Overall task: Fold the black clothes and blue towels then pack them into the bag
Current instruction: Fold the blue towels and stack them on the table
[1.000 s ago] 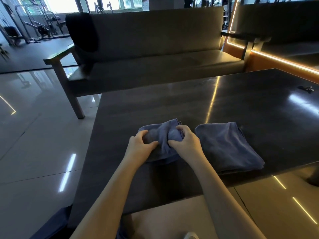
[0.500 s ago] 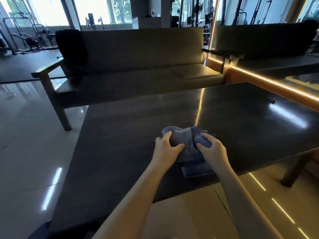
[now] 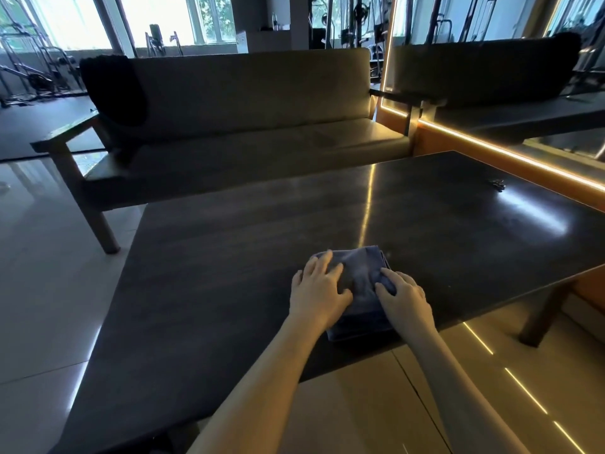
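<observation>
A stack of folded blue towels (image 3: 363,273) lies on the dark table (image 3: 229,257), close to its front edge. My left hand (image 3: 319,290) rests flat on the stack's left part with its fingers spread. My right hand (image 3: 404,299) lies on the right part, its fingertips bent onto a fold of the top towel. Both hands cover much of the stack, and only its far end and near edge show. A black cloth (image 3: 113,90) hangs over the left end of the sofa's backrest. No bag is in view.
A long sofa (image 3: 248,126) with wooden arms stands behind the table. A small metal object (image 3: 497,184) lies at the table's far right. A mirrored wall with a lit strip (image 3: 491,149) runs along the right. Glossy tiled floor (image 3: 42,290) spreads to the left.
Both hands carried the smaller blue towel to the right and set it on the other folded towel. They went from gripping it to lying on top of it.
</observation>
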The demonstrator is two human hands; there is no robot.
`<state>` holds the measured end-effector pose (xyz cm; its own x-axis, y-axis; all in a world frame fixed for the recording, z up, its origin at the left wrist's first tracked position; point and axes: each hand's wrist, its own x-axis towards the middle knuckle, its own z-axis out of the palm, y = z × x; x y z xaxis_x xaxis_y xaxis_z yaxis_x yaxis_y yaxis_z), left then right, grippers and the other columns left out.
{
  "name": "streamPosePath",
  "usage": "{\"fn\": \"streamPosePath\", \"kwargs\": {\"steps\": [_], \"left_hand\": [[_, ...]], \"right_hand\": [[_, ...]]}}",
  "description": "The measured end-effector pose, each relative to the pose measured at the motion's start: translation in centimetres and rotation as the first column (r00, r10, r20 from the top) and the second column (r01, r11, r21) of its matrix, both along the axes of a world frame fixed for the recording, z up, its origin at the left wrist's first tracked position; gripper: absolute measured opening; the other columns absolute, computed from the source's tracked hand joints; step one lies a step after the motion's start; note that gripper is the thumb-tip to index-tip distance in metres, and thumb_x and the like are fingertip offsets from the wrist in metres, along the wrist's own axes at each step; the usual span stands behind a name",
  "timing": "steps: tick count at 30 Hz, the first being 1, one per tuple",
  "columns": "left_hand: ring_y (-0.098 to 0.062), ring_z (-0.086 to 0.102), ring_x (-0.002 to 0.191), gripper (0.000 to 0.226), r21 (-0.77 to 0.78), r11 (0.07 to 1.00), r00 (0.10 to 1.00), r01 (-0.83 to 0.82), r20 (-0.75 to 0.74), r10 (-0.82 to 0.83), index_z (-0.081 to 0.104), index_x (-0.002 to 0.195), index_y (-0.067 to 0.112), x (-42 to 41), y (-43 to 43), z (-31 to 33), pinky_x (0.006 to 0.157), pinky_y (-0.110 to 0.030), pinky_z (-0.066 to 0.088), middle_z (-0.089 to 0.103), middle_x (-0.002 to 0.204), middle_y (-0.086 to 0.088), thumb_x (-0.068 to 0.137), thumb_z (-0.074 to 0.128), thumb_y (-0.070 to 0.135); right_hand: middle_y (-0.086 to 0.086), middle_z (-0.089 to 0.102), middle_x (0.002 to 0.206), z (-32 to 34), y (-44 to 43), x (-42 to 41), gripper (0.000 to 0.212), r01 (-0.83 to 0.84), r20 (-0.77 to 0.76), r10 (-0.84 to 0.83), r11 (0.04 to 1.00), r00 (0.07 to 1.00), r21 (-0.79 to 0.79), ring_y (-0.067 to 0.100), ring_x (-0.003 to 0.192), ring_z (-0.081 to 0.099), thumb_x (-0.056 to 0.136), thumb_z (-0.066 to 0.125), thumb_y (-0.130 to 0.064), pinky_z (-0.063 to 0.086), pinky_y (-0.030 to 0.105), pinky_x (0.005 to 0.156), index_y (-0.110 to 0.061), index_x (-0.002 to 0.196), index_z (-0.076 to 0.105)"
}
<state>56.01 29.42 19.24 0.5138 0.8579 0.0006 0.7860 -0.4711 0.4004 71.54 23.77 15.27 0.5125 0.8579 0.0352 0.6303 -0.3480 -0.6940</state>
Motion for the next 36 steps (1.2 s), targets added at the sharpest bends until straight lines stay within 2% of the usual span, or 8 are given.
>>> {"fn": "streamPosePath", "kwargs": {"steps": [7, 13, 18, 22, 24, 26, 32, 36], "left_hand": [[-0.015, -0.007, 0.146, 0.059, -0.200, 0.979, 0.998, 0.044, -0.037, -0.052, 0.006, 0.152, 0.028, -0.6, 0.8, -1.6, 0.118, -0.044, 0.003, -0.005, 0.160, 0.008, 0.100, 0.023, 0.050], [-0.016, -0.007, 0.147, 0.057, -0.187, 0.981, 0.995, 0.057, -0.069, -0.071, 0.002, 0.152, 0.029, -1.1, 0.4, -0.6, 0.119, -0.046, 0.000, -0.008, 0.160, 0.008, 0.101, 0.018, 0.049], [-0.011, 0.008, 0.146, 0.055, -0.046, 0.998, 0.996, -0.031, 0.084, 0.034, 0.015, 0.151, 0.024, -3.7, -1.4, 0.3, 0.119, -0.039, 0.009, 0.010, 0.159, 0.007, 0.101, 0.026, 0.045], [-0.016, 0.024, 0.142, 0.053, -0.043, 0.990, 0.979, -0.132, 0.151, 0.137, 0.028, 0.149, 0.019, -8.1, -3.2, 1.4, 0.116, -0.038, 0.022, 0.027, 0.155, 0.002, 0.101, 0.033, 0.042], [-0.017, 0.028, 0.140, 0.053, -0.079, 0.980, 0.965, -0.183, 0.174, 0.195, 0.029, 0.148, 0.017, -10.7, -4.3, 1.9, 0.114, -0.038, 0.026, 0.030, 0.153, 0.001, 0.101, 0.034, 0.041], [-0.018, 0.031, 0.138, 0.052, -0.105, 0.967, 0.951, -0.233, 0.185, 0.249, 0.031, 0.147, 0.018, -13.2, -5.2, 2.1, 0.113, -0.038, 0.028, 0.034, 0.151, 0.001, 0.101, 0.034, 0.042], [-0.016, 0.049, 0.119, 0.040, -0.120, 0.915, 0.870, -0.384, 0.285, 0.403, 0.050, 0.134, 0.014, -20.5, -9.2, 3.0, 0.095, -0.025, 0.038, 0.052, 0.130, 0.000, 0.100, 0.042, 0.033], [-0.021, 0.056, 0.110, 0.028, -0.056, 0.863, 0.807, -0.502, 0.328, 0.491, 0.062, 0.118, 0.010, -24.5, -11.5, 3.0, 0.093, -0.031, 0.044, 0.061, 0.117, -0.005, 0.097, 0.049, 0.024]], "right_hand": [[0.002, 0.044, 0.142, -1.1, -0.7, -0.5, 0.049, -0.007, 0.007, 0.007, 1.000, 1.000, 0.015, 0.020, 0.127, 0.043, 0.098, 0.037, -0.046, 0.036, 0.047, 0.106, -0.030, 0.145, 0.033], [0.005, 0.019, 0.157, 1.2, -0.7, -0.6, 0.051, -0.024, 0.105, 0.037, 0.992, 0.994, -0.127, 0.024, 0.145, 0.015, 0.099, 0.034, -0.047, 0.013, 0.051, 0.117, -0.033, 0.147, 0.028], [0.000, 0.033, 0.152, 3.1, -2.0, -2.7, 0.043, -0.045, 0.242, 0.006, 0.987, 0.970, 0.156, 0.015, 0.145, 0.018, 0.098, 0.046, -0.033, 0.010, 0.044, 0.118, -0.021, 0.139, 0.044], [0.005, 0.067, 0.115, 6.8, -1.0, -6.9, 0.033, 0.490, -0.046, -0.504, 0.809, 0.863, 0.325, 0.013, 0.115, 0.056, 0.084, 0.072, -0.018, 0.037, 0.026, 0.108, -0.014, 0.115, 0.065], [0.003, 0.070, 0.108, 5.9, -1.4, -9.0, 0.027, 0.093, 0.138, -0.153, 0.925, 0.979, 0.370, 0.015, 0.105, 0.062, 0.090, 0.063, -0.020, 0.045, 0.036, 0.101, -0.016, 0.116, 0.065], [0.003, 0.068, 0.111, 5.6, -3.1, -11.3, 0.028, -0.221, 0.116, 0.195, 0.934, 0.974, 0.282, 0.016, 0.105, 0.062, 0.097, 0.050, -0.022, 0.046, 0.034, 0.098, -0.012, 0.118, 0.064], [-0.003, 0.067, 0.095, 6.1, -4.6, -17.9, 0.025, -0.361, -0.006, 0.373, 0.901, 0.928, 0.240, 0.006, 0.083, 0.057, 0.098, 0.049, -0.022, 0.041, 0.009, 0.067, -0.012, 0.114, 0.066], [-0.001, 0.068, 0.099, 5.9, -5.8, -22.5, 0.025, -0.483, -0.044, 0.503, 0.848, 0.863, 0.218, 0.004, 0.081, 0.055, 0.098, 0.050, -0.020, 0.038, 0.005, 0.061, -0.011, 0.115, 0.065]]}}
